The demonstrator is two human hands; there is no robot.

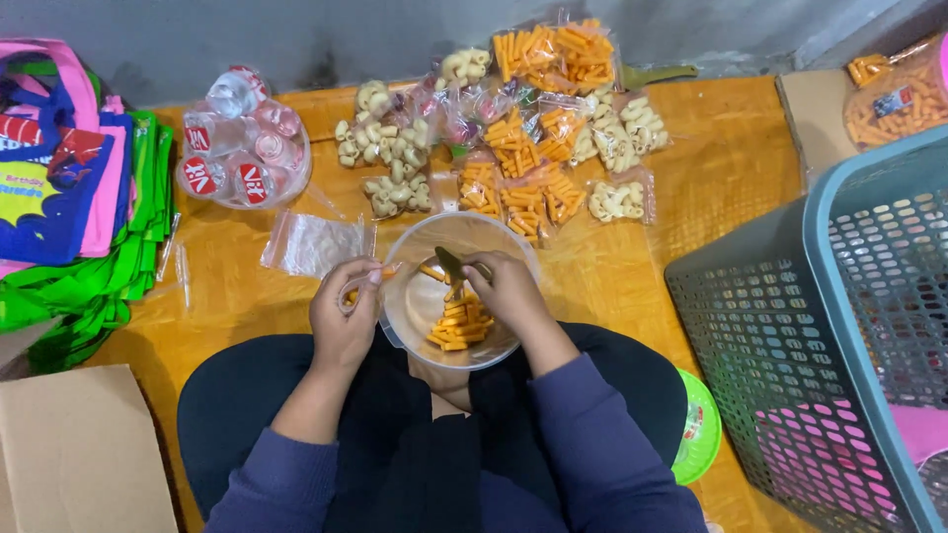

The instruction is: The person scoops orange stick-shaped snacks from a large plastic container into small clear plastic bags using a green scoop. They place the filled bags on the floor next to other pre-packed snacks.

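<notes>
A clear plastic bowl [415, 296] rests on my lap and holds several orange stick snacks [460, 323]. My right hand [509, 289] is over the bowl, closed on a green scoop [450, 264]. My left hand [345, 311] sits at the bowl's left rim and grips a small clear bag, partly hidden by the fingers, with an orange stick at its mouth. Beyond the bowl lie several filled small bags of orange sticks [528, 188] and pale curled snacks [390, 148].
An empty clear zip bag [314, 244] lies left of the bowl. Wrapped small water bottles [240, 138] stand at far left, beside stacked colourful bags [69, 188]. A grey-blue laundry basket [820, 345] is at right, cardboard boxes [84, 454] at lower left, a green lid [699, 426] by my knee.
</notes>
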